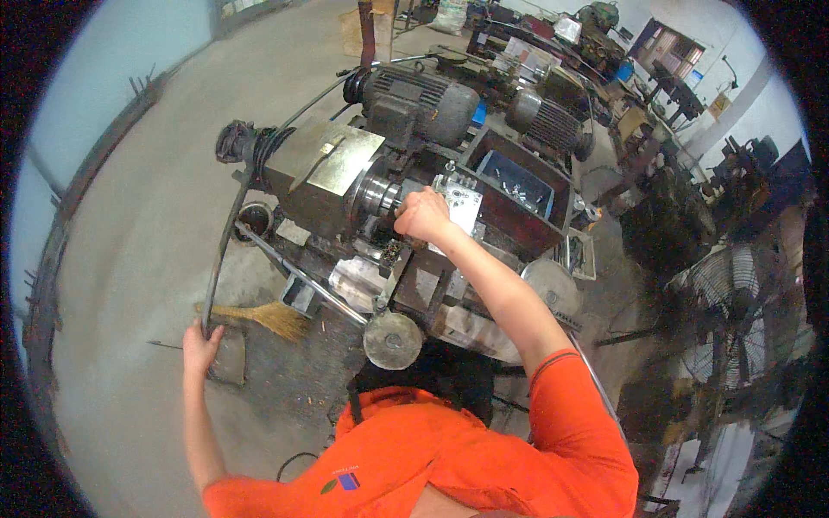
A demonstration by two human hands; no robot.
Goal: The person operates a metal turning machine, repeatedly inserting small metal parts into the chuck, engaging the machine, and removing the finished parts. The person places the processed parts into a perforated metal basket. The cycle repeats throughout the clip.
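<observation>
My left hand [200,347] is wrapped round the lower end of a long dark metal lever [226,250]. The lever slants up to the rear of a small lathe's headstock [321,194]. At the mouth of the shiny round spindle nose [376,195], my right hand [420,216] has its fingers closed together. Whatever they pinch is hidden behind the fingers. Just right of that hand stands a metal tool block [464,207] with bolts on top. Metal shavings [390,254] lie below the spindle.
Behind the lathe sits a ribbed electric motor [423,104]. A blue tray [515,183] with small metal parts rests in a dark metal box. Round handwheels [392,340] stick out toward me. On the floor lie a straw broom [259,319] and a dustpan [228,354]; a fan [725,302] stands right.
</observation>
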